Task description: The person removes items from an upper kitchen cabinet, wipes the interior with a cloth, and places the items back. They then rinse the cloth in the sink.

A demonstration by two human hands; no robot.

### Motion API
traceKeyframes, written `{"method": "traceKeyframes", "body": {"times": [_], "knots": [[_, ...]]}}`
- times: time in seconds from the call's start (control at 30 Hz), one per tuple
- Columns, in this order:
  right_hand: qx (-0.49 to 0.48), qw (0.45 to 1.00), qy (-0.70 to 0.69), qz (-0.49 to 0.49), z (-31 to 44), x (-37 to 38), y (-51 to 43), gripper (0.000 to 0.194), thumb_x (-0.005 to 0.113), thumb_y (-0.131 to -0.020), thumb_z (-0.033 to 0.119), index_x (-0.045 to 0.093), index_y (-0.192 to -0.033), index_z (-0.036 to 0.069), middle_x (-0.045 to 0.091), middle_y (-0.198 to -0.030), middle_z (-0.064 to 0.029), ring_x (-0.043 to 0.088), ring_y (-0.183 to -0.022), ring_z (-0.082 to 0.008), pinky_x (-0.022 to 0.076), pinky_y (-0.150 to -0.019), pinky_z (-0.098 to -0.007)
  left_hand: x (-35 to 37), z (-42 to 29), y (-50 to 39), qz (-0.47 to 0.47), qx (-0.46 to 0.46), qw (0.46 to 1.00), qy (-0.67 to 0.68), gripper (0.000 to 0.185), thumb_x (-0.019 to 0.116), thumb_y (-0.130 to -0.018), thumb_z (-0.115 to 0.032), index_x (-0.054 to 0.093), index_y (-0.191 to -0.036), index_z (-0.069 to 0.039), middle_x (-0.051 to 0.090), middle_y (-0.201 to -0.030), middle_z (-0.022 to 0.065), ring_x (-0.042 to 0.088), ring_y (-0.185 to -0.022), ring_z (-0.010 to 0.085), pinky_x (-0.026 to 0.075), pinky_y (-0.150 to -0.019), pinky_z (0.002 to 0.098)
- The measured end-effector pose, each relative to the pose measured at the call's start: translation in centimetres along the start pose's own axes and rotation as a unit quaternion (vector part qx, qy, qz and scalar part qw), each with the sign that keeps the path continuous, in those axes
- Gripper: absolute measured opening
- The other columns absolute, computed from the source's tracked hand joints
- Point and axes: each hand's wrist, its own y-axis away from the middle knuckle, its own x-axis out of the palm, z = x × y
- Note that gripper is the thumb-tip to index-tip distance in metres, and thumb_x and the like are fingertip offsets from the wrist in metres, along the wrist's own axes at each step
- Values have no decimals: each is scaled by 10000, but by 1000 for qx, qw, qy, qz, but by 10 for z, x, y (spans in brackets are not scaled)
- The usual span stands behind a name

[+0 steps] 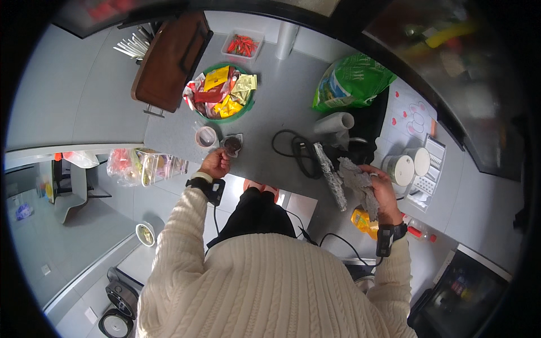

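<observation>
At the front edge of the grey countertop (270, 110), my left hand (216, 164) has its fingers curled at the near corner of a small clear packet (233, 145) with dark contents. The fingertips seem to pinch that corner. A roll of clear tape (206, 137) lies just left of the packet. On the right, a crumpled grey cloth (359, 186) hangs from my right hand (383, 192), bunched between thumb and fingers. Beside the cloth lies a long foil-wrapped roll (331, 177). A coiled black cable (298, 154) rests left of the foil.
Behind the packet stands a green-rimmed basket (252, 105) of snack packets, with a plastic tub of red chillies (241, 45) beyond. A green bag (353, 82), a roll of plastic bags (334, 122), two white-lidded jars (398, 170) and a grater (431, 171) occupy the right side.
</observation>
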Motion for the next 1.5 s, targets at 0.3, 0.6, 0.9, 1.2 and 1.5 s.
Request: {"method": "traceKeyframes", "body": {"times": [0.3,0.6,0.9,1.2,1.5], "knots": [[50,997,-56,-9,-44,-11,-22,382,481,-799,15,640,-1141,-41,681,-1026,-111,657,-885,-181,519,-822,-275,-26,38,-53,-167,111,967,-155,205,551,-873,-217,454,-697,-175,408,-554,-15,351,-401,100,235,-348,229],[76,996,-46,-14,-66,-18,-34,375,496,-808,20,641,-1148,-39,685,-1017,-116,666,-874,-186,529,-819,-287,-51,46,-91,-88,217,957,-173,211,559,-926,-348,540,-832,-160,451,-569,-3,433,-428,178,325,-384,326],[73,997,-23,1,-97,-21,-41,385,505,-805,56,658,-1148,-26,681,-1013,-110,656,-859,-170,511,-805,-254,-59,51,-94,-48,225,967,-108,300,573,-925,-332,478,-690,-172,364,-550,-42,363,-429,100,246,-389,269],[100,994,-47,19,-129,-10,-56,386,476,-815,42,668,-1147,-2,679,-1043,-96,646,-890,-152,510,-801,-253,-49,47,-90,-127,216,947,-202,207,565,-893,-304,487,-733,-198,307,-501,-51,276,-366,104,172,-334,276],[-18,999,10,46,-127,5,-66,425,418,-776,-8,677,-1113,-15,678,-1082,-82,630,-967,-153,472,-914,-261,-87,38,-115,61,395,807,-434,302,549,-876,-275,389,-631,-202,290,-483,-43,263,-357,118,166,-337,286]]}}
